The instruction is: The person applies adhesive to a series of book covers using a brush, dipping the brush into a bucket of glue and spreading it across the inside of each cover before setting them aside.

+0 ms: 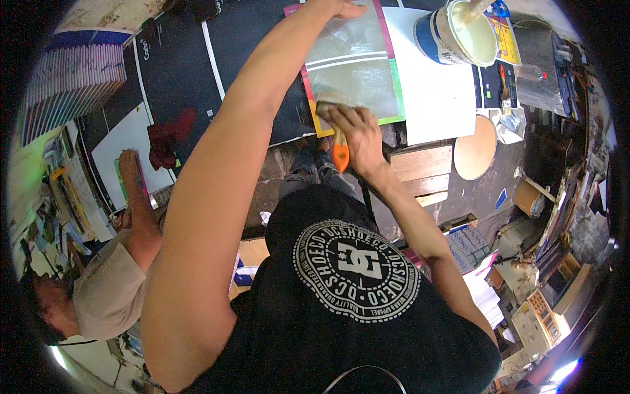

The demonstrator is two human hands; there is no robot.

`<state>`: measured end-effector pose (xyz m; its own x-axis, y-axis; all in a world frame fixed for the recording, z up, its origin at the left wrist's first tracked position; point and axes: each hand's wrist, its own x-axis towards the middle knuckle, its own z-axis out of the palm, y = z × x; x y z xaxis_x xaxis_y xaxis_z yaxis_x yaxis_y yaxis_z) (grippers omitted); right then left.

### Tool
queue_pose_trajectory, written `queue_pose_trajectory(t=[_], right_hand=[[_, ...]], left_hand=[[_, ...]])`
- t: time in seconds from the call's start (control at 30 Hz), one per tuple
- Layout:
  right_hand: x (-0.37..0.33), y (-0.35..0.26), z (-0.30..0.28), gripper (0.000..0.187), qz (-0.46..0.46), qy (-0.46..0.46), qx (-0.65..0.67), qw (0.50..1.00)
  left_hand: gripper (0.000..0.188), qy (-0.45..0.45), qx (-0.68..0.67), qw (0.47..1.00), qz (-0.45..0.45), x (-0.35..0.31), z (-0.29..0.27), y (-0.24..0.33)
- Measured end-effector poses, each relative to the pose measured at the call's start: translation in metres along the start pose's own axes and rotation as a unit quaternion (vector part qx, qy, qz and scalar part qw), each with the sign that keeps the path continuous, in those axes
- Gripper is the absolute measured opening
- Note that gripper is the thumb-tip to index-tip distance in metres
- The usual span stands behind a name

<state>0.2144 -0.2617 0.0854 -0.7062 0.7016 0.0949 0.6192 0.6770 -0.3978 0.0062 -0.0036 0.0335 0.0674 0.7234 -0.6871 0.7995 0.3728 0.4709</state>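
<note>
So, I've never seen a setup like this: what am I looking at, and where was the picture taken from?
There is no machine here, just a person's two bare hands. The single picture comes from a wide camera worn on that person's head, looking down, which is why straight edges bend toward the rim.

The right hand holds a flat brush with an orange handle, its bristles at the near left part of a pale panel with a coloured border. The left hand is at the panel's far end, partly cut off.

To the panel's right lie a white sheet and a bucket with something pale inside. Another person is at the left.
</note>
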Motion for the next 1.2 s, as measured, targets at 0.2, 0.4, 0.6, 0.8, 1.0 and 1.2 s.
queue_pose_trajectory(t=[0.2, 0.4, 0.6, 0.8, 1.0, 1.2], right_hand=[[-0.051, -0.022, 0.014, 0.036, -0.125, -0.143, -0.019, 0.982], [-0.051, -0.004, 0.012, 0.039, -0.068, -0.149, -0.075, 0.984], [0.005, 0.012, -0.012, 0.043, -0.059, -0.069, -0.055, 0.994], [0.015, 0.036, 0.052, 0.049, -0.089, -0.087, -0.051, 0.991], [-0.046, 0.014, -0.006, 0.035, -0.112, -0.153, 0.025, 0.982], [0.026, 0.088, 0.012, 0.04, -0.099, -0.099, -0.053, 0.989]], left_hand=[[0.071, 0.103, 0.118, 0.987, 0.034, 0.012, 0.009, -0.039], [0.073, 0.011, 0.037, 0.998, -0.041, -0.028, -0.005, 0.013], [0.074, -0.016, 0.046, 0.998, -0.034, -0.009, 0.001, 0.008], [0.069, 0.057, 0.097, 0.993, 0.032, 0.01, 0.003, -0.005], [0.067, 0.013, 0.127, 0.99, 0.057, 0.005, 0.005, -0.003], [0.071, 0.017, 0.118, 0.991, 0.059, 0.001, 0.01, -0.019]])
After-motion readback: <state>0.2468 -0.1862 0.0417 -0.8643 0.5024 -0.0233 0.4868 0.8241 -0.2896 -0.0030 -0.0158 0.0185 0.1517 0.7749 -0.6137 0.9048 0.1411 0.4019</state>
